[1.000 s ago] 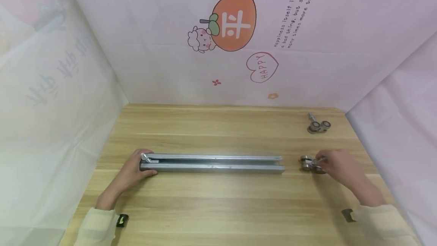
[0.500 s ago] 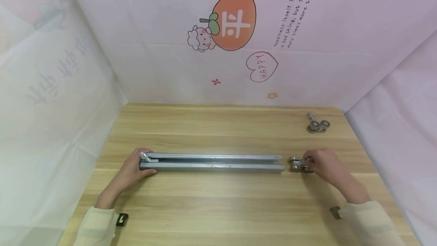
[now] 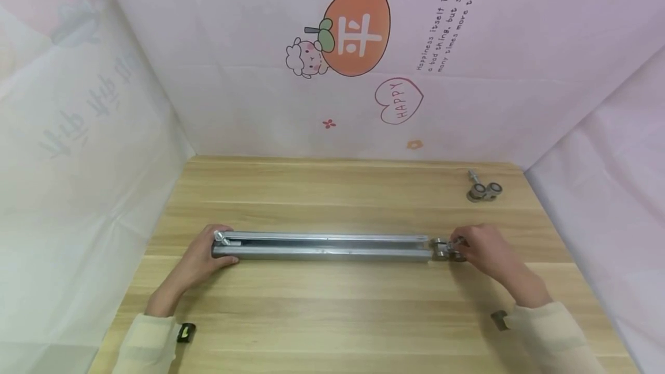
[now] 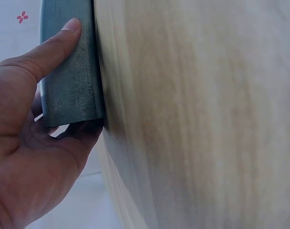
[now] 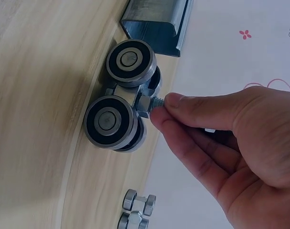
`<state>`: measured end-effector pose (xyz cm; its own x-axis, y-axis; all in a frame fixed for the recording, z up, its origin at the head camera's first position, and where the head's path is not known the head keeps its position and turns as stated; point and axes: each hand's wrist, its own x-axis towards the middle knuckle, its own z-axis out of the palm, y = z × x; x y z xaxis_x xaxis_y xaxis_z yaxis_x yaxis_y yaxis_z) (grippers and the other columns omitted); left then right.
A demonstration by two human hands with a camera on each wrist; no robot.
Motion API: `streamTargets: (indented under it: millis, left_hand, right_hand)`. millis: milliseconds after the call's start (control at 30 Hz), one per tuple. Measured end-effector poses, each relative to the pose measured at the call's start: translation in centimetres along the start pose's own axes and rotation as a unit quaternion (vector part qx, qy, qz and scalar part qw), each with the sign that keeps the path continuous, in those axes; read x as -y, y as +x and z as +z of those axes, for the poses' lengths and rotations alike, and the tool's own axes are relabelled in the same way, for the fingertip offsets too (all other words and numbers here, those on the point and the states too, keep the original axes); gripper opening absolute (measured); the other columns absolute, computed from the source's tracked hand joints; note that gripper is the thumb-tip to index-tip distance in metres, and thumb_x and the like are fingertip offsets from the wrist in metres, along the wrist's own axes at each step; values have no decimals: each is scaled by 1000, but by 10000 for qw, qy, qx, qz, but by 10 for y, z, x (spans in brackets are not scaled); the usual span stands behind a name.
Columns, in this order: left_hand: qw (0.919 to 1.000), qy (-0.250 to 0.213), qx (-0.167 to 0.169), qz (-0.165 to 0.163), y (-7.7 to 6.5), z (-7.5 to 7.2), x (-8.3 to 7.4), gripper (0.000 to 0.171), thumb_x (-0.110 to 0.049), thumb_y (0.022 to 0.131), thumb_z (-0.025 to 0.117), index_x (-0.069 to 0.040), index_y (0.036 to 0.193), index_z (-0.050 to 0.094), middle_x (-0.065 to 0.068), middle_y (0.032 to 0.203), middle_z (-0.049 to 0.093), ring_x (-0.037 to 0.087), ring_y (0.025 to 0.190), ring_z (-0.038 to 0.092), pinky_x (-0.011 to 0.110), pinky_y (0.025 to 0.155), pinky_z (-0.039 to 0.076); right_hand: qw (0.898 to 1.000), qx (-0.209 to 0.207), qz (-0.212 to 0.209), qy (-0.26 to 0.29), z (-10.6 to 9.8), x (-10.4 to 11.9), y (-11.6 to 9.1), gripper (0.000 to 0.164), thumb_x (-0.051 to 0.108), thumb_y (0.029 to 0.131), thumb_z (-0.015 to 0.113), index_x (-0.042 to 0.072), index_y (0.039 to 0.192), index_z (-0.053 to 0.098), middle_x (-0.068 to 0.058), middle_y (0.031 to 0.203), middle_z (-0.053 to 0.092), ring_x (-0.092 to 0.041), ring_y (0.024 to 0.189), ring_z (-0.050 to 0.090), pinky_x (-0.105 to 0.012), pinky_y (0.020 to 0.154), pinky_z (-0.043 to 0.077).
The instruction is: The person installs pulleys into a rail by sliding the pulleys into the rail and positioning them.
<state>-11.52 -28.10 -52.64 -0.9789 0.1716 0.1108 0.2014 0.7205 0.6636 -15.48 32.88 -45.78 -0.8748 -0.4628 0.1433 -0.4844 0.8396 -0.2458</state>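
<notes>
A silver metal track point(image 3: 322, 251) with a slot along its top lies lengthwise across the wooden table. My left hand point(image 3: 200, 255) grips its left end, thumb point(image 4: 64, 43) along the near side wall and fingers round the far side and end. A bolt point(image 3: 220, 238) sticks up from the slot beside that hand. My right hand point(image 3: 483, 250) pinches the threaded bolt of a roller trolley point(image 5: 119, 95) between thumb and fingers. Its wheels face the track's open right end point(image 5: 152, 36), the leading pair right at the opening.
A second roller trolley point(image 3: 484, 191) lies at the table's back right, its bolt pointing up and back. White printed sheets point(image 3: 249, 103) stand as walls behind and at both sides of the wooden table point(image 3: 322, 316).
My right hand has moved left with the roller trolley, bringing it from a gap away up to the track's right end. The left hand and the track have stayed in place.
</notes>
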Motion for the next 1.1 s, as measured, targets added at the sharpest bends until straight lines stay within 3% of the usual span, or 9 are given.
streamTargets:
  millis: [667, 1100]
  left_hand:
    - [10000, -42, -11, 21, 1, 1, 2, 65, -19, 71, 84, -1, 126, 55, 21, 125, 55, 38, 114, 53, 55, 99, 40]
    - [10000, -90, 35, -6, 1, 1, 2, 66, -19, 71, 84, -1, 127, 54, 21, 126, 54, 38, 115, 52, 56, 99, 39]
  right_hand:
    - [9997, 187, 76, 154, 5, 14, 9, 13, 1, 72, 77, 7, 83, 73, -6, 79, 73, -16, 68, 67, -35, 62, 57]
    - [9999, 23, -9, 166, 9, 17, 9, 15, -2, 71, 77, 8, 82, 74, -4, 79, 73, -12, 66, 65, -33, 60, 56]
